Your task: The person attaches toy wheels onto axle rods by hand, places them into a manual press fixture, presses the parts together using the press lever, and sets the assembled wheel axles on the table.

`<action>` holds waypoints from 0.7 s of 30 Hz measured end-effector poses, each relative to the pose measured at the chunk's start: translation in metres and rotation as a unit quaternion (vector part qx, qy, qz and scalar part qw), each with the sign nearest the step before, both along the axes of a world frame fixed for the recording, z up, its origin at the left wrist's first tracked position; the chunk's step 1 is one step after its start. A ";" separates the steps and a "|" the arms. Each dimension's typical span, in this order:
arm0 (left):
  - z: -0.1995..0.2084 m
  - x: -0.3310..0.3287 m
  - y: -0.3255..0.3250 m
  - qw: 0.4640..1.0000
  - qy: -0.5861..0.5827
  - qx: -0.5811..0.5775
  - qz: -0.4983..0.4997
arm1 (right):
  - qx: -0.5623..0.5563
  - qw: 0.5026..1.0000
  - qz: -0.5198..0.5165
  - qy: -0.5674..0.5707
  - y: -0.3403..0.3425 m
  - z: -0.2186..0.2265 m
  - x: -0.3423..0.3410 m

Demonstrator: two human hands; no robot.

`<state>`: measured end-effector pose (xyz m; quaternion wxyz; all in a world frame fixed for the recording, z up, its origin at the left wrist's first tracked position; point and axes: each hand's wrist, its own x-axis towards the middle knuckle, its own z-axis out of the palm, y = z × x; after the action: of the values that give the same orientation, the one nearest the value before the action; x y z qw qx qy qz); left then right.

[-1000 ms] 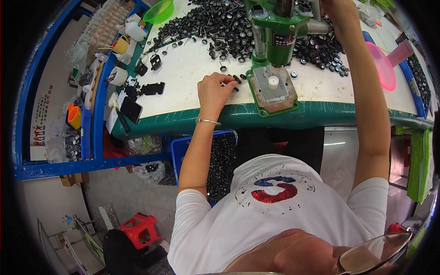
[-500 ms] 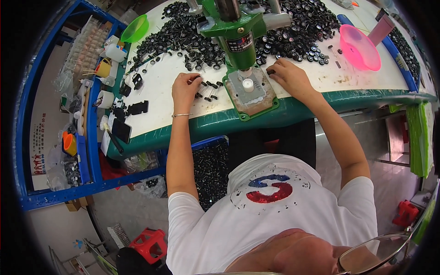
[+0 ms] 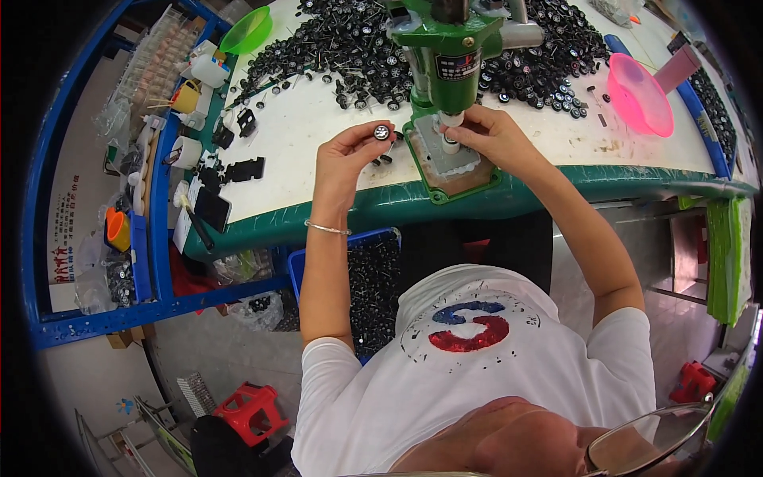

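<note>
- Left hand is raised just above the worktop, fingers pinched narrow on a small black wheel with a pale hub, held just left of the press base.
- Right hand rests at the foot of the green press, fingertips closed on a small white part standing on the base plate, directly under the ram.
- Base plate is green-edged with a grey insert, sitting at the front rim of the worktop, between the two hands.
- Several loose black pieces lie on the worktop beside the left hand, touching nothing held.
- Large heap of black wheels covers the back of the worktop, on both sides of the press column.
- Pink bowl sits to the right, well apart from the right hand; green bowl sits at the far left corner.
- Blue crate of dark parts stands below the worktop edge, under the left forearm.
</note>
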<state>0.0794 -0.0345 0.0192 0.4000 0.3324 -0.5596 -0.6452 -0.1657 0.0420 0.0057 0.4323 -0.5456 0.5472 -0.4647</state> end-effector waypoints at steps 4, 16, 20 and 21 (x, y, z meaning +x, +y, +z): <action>0.000 -0.018 0.012 0.999 -0.005 0.038 0.033 | -0.032 0.997 -0.008 0.065 0.001 0.002 0.002; -0.009 -0.076 0.029 0.997 0.051 -0.049 -0.009 | -0.072 0.970 -0.128 -0.196 -0.020 0.056 -0.071; -0.013 -0.071 0.032 0.996 0.082 -0.027 0.011 | -0.191 0.953 -0.021 -0.236 -0.052 0.143 -0.066; -0.012 -0.068 0.033 0.996 0.083 -0.027 0.016 | -0.208 0.949 -0.027 -0.233 -0.060 0.168 -0.055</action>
<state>0.0115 -0.0020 0.0074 0.4640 0.2756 -0.5362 -0.6490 -0.2205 -0.0179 0.1741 0.4120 -0.4849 0.3367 -0.6941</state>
